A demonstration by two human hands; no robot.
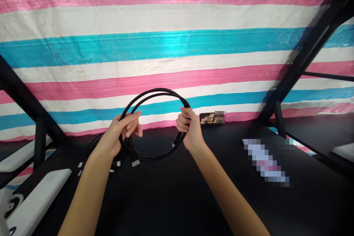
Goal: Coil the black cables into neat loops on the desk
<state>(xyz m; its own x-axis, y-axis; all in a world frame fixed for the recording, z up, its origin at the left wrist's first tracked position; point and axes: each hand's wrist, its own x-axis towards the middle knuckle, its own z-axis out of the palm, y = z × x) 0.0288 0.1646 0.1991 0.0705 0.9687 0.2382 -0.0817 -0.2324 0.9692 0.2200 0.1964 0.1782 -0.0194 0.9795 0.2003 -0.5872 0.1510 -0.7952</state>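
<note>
A black cable (159, 90) is coiled into a wide loop in front of me, above the black table. My right hand (190, 127) is closed round the loop's right side, and a plug (176, 140) pokes out just below those fingers. At the left side of the coil, my left hand (123, 131) has the cable between thumb and partly curled fingers, the index finger stretched to the right. Under it hangs a second plug (135, 158), black with a pale, flat end that looks like an HDMI connector.
More black cable (95, 142) with several pale plug ends lies behind my left forearm. A phone (207, 118) stands at the table's back edge. A blurred flat object (265, 162) lies right on the black table (171, 199). Dark frame bars flank both sides; a white bar-shaped object (38, 199) lies left.
</note>
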